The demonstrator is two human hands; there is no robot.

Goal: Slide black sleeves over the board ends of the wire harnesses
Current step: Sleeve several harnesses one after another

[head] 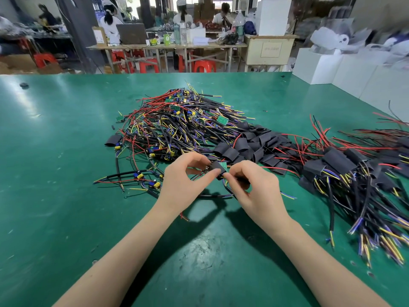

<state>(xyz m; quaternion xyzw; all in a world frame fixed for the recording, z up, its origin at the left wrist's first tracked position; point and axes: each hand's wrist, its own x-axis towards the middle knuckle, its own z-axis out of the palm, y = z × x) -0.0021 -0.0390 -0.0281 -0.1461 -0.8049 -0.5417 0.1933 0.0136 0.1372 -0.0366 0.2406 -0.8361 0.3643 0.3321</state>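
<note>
Sleeve, black, sits partly over a green board, pinched between both hands above the table's near middle. Left hand fingers pinch its left end; right hand fingers pinch its right. Its long axis runs roughly left to right, tilted. Loose sleeves and unsleeved harnesses lie piled behind; sleeved harnesses lie toward the right edge.
</note>
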